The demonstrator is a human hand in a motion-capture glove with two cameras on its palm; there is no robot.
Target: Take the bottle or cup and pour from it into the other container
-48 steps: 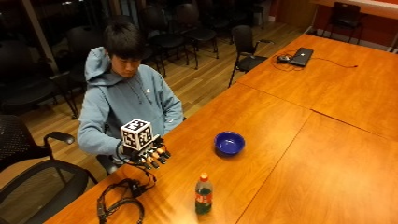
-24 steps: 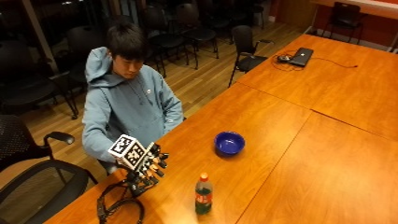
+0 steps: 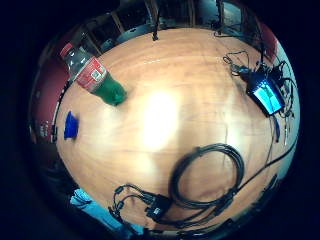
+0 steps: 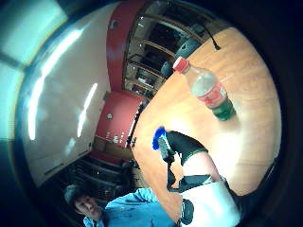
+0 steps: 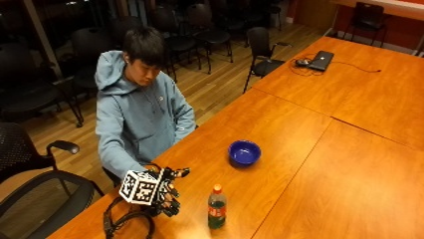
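Note:
A plastic bottle (image 5: 216, 208) with an orange cap, a red label and green liquid stands upright near the table's front edge. It also shows upright in both palm views, as the bottle (image 3: 93, 76) and the bottle (image 4: 209, 91). A blue bowl (image 5: 244, 152) sits further along the table and looks empty; the palm views show little of the bowl (image 3: 71, 125) and the bowl (image 4: 157, 138). My gloved right hand (image 5: 169, 197) hovers low over the table a short way beside the bottle, apart from it. Its fingers hang relaxed and hold nothing.
A coil of black cable (image 5: 124, 221) lies on the wooden table (image 5: 311, 164) beside the hand, with the same cable coil (image 3: 207, 176) and a small lit device (image 3: 265, 93) under the palm. A laptop (image 5: 321, 59) sits at the far end. Office chairs stand around.
My right hand has come down toward the table and shifted slightly toward the bottle. The bottle and the bowl have not moved.

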